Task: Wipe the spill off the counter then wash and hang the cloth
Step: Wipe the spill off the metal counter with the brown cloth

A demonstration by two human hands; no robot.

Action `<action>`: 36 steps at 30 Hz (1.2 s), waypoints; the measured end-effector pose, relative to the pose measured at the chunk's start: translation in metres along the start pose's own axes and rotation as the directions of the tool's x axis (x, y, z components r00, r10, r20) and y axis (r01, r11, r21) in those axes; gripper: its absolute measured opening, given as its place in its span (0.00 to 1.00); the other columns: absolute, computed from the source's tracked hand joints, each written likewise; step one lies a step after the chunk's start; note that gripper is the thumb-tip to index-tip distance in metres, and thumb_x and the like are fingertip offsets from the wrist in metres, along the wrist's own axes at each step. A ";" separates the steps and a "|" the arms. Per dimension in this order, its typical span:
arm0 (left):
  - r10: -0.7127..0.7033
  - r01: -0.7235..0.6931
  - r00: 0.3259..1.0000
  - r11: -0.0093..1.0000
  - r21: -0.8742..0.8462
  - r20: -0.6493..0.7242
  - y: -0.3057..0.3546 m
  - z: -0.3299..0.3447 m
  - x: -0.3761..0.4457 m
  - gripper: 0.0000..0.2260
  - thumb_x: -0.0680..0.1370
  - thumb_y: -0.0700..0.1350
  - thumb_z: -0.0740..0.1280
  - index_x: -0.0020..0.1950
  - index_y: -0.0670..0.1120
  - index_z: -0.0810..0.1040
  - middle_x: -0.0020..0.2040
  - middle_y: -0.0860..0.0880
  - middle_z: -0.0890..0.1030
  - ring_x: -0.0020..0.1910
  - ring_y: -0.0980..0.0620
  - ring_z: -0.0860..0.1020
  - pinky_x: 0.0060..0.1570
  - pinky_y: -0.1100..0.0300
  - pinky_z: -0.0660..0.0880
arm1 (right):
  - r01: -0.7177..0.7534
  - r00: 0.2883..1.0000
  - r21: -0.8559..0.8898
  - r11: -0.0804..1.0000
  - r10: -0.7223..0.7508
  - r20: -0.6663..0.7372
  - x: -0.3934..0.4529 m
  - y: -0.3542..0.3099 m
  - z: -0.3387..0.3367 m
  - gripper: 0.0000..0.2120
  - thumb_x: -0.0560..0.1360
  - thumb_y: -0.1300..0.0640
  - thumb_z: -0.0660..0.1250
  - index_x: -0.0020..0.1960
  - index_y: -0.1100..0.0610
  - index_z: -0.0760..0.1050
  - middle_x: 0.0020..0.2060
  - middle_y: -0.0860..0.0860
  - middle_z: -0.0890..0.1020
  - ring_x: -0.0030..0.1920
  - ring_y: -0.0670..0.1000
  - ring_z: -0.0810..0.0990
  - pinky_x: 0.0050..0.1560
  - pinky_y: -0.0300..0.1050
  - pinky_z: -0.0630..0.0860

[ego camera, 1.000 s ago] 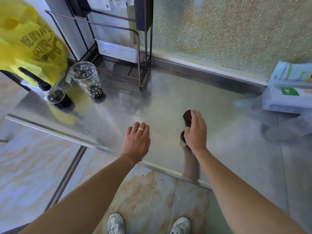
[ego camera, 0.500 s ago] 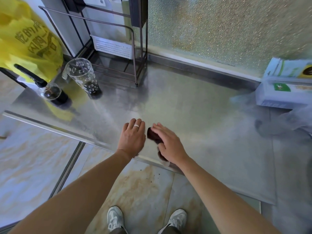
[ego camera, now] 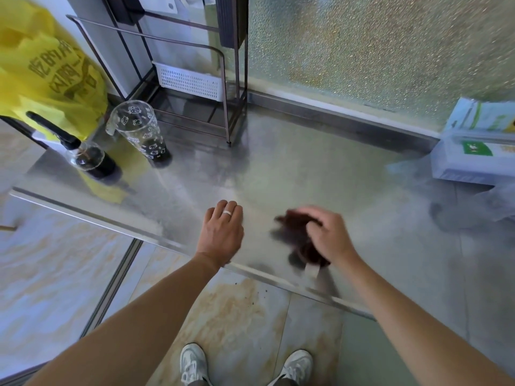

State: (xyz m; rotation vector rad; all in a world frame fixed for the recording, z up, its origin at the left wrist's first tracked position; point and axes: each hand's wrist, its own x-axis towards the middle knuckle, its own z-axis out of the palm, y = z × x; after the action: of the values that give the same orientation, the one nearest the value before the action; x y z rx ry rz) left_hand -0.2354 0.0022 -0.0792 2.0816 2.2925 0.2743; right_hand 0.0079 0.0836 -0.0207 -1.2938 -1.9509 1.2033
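Brown cloth (ego camera: 299,235) sits bunched under my right hand (ego camera: 330,235), my fingers curled over it and gripping it against the steel bench (ego camera: 320,168) close to the front edge. Half a second ago this hand was pressed up beside my left one; now it has swept back out to the right, and the cloth blurs with the stroke, so I judge I am mid-wipe, working back and forth across the same patch. My left hand (ego camera: 223,232) has stayed where it was, fingers relaxed and flat on the bench near the edge, holding nothing, only bracing me.

I cannot make out any liquid on the metal; the glare hides it, so whether the spill is gone is hard to say. Washing and hanging are not yet begun.

Off to the left stand a printed glass (ego camera: 140,132) with dark liquid in its bottom and a dark pump bottle (ego camera: 89,160), both well apart from my stroke, with a yellow bag (ego camera: 47,73) behind them. A wire rack (ego camera: 211,87) stands at the back, and boxes (ego camera: 473,151) lie at the far right. Nothing lies in the cloth's path.
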 end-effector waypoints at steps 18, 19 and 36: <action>-0.030 0.027 0.997 0.999 -0.041 -0.074 0.003 0.004 0.001 0.10 0.76 0.42 0.64 0.55 0.43 0.77 0.56 0.46 0.78 0.60 0.42 0.74 0.56 0.52 0.70 | -0.227 0.941 -0.474 0.851 0.066 -0.331 0.132 0.066 -0.012 0.32 0.72 0.72 0.57 0.75 0.59 0.67 0.78 0.55 0.65 0.77 0.60 0.61 0.73 0.59 0.65; -0.028 0.025 0.997 0.999 -0.041 -0.076 0.003 0.004 0.001 0.10 0.76 0.42 0.64 0.55 0.43 0.77 0.56 0.47 0.78 0.59 0.42 0.74 0.56 0.52 0.70 | -0.227 0.939 -0.446 0.866 0.073 -0.336 0.130 0.065 -0.013 0.32 0.73 0.72 0.56 0.76 0.57 0.67 0.78 0.52 0.65 0.78 0.57 0.61 0.74 0.57 0.65; -0.075 0.057 0.983 0.993 -0.107 -0.168 0.004 0.007 -0.003 0.08 0.78 0.38 0.65 0.56 0.43 0.75 0.53 0.46 0.78 0.52 0.43 0.75 0.52 0.51 0.71 | 0.183 0.948 -0.038 0.982 -0.167 0.270 0.011 0.008 0.068 0.27 0.65 0.71 0.59 0.51 0.48 0.86 0.56 0.41 0.85 0.61 0.41 0.81 0.69 0.37 0.70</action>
State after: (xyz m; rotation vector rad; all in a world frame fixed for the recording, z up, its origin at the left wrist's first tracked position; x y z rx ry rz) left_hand -0.2305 0.0004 -0.0862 2.0015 2.3793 0.5768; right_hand -0.0465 0.0681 -0.0615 -1.0027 -2.2571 1.2894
